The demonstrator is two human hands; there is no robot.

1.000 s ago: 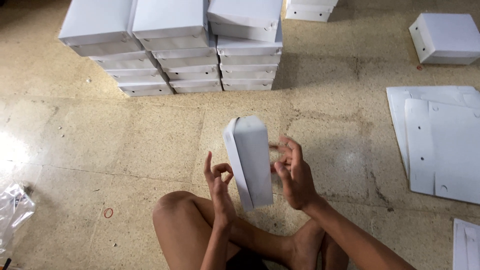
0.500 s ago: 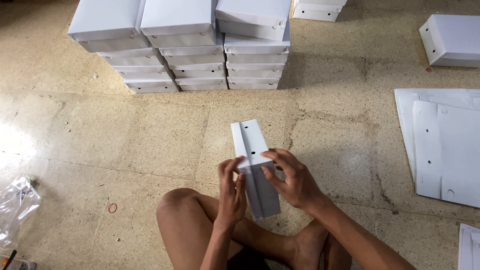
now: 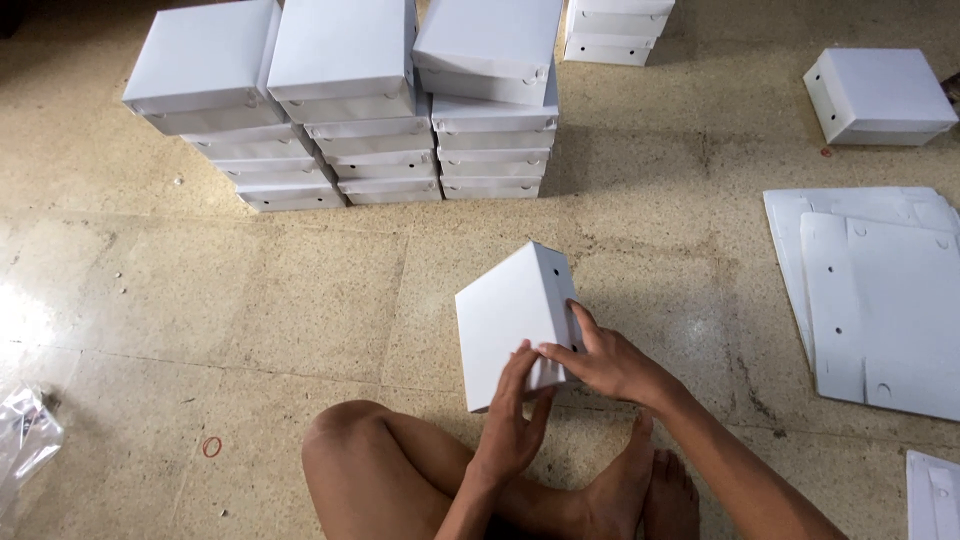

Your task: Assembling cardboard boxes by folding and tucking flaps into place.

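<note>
A folded white cardboard box (image 3: 508, 318) with small round holes in its side is tilted up off the floor in front of my crossed legs. My left hand (image 3: 512, 420) grips its near lower corner from below. My right hand (image 3: 603, 360) presses on its right side wall, fingers spread along the edge. The box's broad flat face is turned to the left and up.
Stacks of finished white boxes (image 3: 345, 110) stand in rows at the back. One single box (image 3: 880, 95) lies at the far right. Flat white cardboard blanks (image 3: 880, 300) lie on the floor to my right. A clear plastic bag (image 3: 25, 440) and a red rubber band (image 3: 211, 446) lie at left.
The box has turned from standing on its narrow edge to showing its broad face. Both hands have shifted down to its near right corner.
</note>
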